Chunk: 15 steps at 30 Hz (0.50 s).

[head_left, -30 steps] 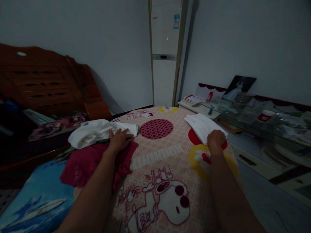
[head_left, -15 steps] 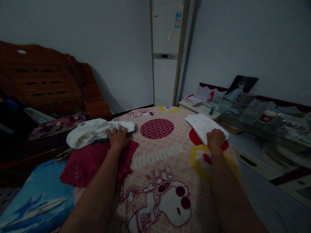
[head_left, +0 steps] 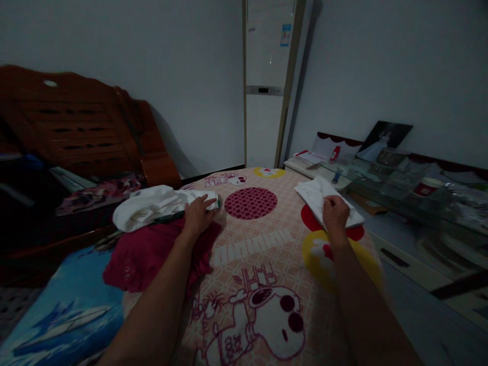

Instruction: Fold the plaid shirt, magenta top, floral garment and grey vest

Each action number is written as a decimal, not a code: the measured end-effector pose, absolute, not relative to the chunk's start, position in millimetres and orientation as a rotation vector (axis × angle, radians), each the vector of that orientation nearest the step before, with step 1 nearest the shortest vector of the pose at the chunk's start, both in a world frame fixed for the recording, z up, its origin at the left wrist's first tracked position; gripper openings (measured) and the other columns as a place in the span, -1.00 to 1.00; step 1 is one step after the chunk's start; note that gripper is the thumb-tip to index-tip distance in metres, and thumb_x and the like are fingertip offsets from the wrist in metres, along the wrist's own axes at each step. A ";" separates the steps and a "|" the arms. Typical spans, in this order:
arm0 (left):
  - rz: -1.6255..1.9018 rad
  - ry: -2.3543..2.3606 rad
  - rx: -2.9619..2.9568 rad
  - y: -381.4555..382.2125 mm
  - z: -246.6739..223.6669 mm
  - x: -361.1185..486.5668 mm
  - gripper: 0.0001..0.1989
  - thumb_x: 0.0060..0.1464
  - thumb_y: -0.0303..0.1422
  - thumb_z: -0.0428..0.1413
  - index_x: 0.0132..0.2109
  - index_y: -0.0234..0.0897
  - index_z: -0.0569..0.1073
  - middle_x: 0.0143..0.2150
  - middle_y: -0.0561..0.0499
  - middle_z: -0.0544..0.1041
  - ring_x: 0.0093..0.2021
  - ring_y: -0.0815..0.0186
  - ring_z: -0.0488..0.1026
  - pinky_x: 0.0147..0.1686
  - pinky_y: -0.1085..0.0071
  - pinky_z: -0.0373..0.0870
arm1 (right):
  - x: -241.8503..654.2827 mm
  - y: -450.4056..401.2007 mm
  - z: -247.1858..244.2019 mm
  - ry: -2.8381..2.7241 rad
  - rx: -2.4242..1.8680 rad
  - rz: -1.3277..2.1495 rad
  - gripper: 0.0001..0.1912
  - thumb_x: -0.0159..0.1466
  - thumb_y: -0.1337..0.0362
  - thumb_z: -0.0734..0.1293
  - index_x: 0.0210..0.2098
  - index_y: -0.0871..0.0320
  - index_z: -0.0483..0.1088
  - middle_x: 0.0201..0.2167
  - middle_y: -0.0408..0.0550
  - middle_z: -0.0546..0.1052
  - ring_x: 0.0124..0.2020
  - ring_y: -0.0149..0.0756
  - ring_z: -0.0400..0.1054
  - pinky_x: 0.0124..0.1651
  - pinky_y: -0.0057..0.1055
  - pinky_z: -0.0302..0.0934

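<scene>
My left hand (head_left: 199, 216) rests at the right end of a bunched white garment (head_left: 147, 206), fingers apart and stretched over it. Beneath that garment lies a crumpled dark-pink garment (head_left: 145, 254), partly covered by my left forearm. On the right side of the table, a folded white cloth (head_left: 314, 193) lies flat, somewhat rumpled on top. My right hand (head_left: 336, 212) is over its near edge with curled fingers, thumb and forefinger pinched together at the cloth. The fingertips are small and dim, and the hand hides part of the cloth.
A patterned pink tablecloth (head_left: 251, 244) covers the round table. To the left are a blue printed cloth (head_left: 72, 305) and a wooden bench (head_left: 84, 127). A glass-topped cabinet (head_left: 396, 195) with a paper cup (head_left: 426, 188) stands close on the right. A tall white unit (head_left: 265, 127) fills the corner.
My right hand has shifted slightly left and away from me, its fingers now pinched. My left hand has slid a little rightward on the white garment. The view has turned slightly left.
</scene>
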<state>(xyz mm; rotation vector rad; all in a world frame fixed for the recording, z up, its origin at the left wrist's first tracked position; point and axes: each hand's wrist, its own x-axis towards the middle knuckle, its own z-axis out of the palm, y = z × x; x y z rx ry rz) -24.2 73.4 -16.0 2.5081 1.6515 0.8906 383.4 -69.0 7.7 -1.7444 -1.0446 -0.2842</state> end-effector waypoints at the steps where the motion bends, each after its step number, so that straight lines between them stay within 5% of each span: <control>1: 0.960 1.493 2.516 71.8 -12.4 -19.2 -0.58 0.13 -0.29 0.07 0.14 -0.20 0.47 0.26 -0.18 0.38 0.24 -0.02 0.32 0.22 -0.09 0.19 | 363.4 -68.9 14.2 -1.113 -1.627 -0.140 -0.81 0.15 0.25 0.20 -0.41 0.17 0.42 -0.43 -0.01 0.49 -0.34 -0.19 0.33 -0.19 -0.27 0.22; 7: 0.950 0.802 2.533 47.9 -0.1 14.6 -0.36 0.13 -0.18 0.10 0.33 -0.19 0.24 0.34 -0.15 0.27 0.30 0.08 0.25 0.19 0.11 0.31 | 252.0 -85.8 34.3 -1.658 -1.031 1.041 -0.73 0.17 0.08 0.37 -0.40 0.19 0.44 -0.49 -0.13 0.43 -0.46 -0.38 0.24 -0.38 -0.45 0.12; 15: 0.486 0.665 2.512 23.7 13.9 23.8 -0.60 0.08 -0.35 0.09 0.08 -0.19 0.52 0.16 -0.07 0.49 0.11 0.19 0.45 0.11 0.31 0.35 | 252.9 -90.1 27.8 -1.565 -0.850 1.276 -0.72 0.15 0.08 0.44 -0.38 0.18 0.46 -0.46 -0.15 0.43 -0.42 -0.40 0.23 -0.33 -0.47 0.11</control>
